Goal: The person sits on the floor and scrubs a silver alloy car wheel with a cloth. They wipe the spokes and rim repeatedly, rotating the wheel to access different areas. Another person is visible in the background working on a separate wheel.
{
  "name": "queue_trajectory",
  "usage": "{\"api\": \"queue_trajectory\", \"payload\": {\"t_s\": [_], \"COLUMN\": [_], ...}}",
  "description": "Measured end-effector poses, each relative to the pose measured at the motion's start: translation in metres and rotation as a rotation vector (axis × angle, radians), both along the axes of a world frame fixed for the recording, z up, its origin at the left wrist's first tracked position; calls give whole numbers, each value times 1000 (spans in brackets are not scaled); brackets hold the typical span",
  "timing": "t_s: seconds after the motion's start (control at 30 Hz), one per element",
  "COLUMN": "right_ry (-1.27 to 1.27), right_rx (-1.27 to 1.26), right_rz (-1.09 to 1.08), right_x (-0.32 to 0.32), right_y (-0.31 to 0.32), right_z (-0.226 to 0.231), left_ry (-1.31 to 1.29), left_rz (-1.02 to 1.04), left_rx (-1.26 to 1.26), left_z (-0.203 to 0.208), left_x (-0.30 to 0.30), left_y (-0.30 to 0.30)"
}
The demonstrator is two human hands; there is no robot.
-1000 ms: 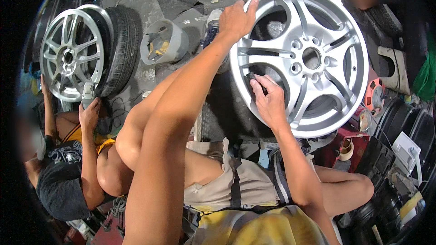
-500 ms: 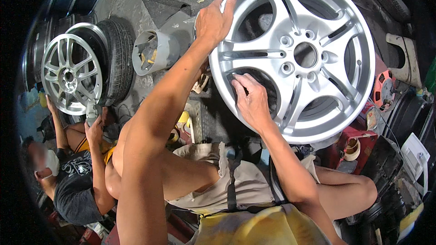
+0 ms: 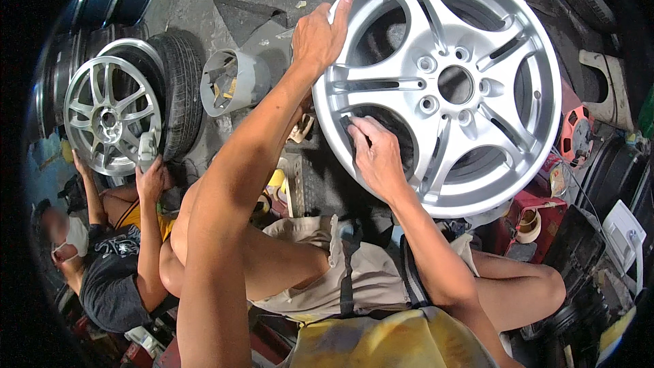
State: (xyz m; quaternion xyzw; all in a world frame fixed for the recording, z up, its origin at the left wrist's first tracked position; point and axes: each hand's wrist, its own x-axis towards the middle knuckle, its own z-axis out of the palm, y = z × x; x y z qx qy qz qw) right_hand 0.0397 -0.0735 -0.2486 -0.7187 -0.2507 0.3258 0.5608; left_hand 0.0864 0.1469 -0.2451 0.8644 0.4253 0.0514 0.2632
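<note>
We seemingly rub silver wheel [image 3: 477, 65] | left hand [image 3: 317, 41] clasps it | right hand [image 3: 377, 157] pinches dark pad [image 3: 345, 123] | next needs steadiness

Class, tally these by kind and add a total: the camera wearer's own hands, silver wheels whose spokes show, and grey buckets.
Wearer's hands: 2 (left hand, right hand)
Spoked silver wheels: 2 (near wheel, far wheel)
Grey bucket: 1
Total: 5
</note>
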Motion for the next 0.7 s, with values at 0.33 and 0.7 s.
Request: {"api": "queue_trajectory", "payload": {"t_s": [0.33,0.7], "right_ry": [-98,-239], "right_rx": [-7,-41], "right_rz": [46,127], "right_x": [5,3], "right_y": [6,1], "right_z": [4,11], "left_ry": [-28,-50], "left_rz": [3,55], "left_rx": [-16,-56], "left_z": [3,5], "left_x": [2,2], "left_y": [0,-2]}}
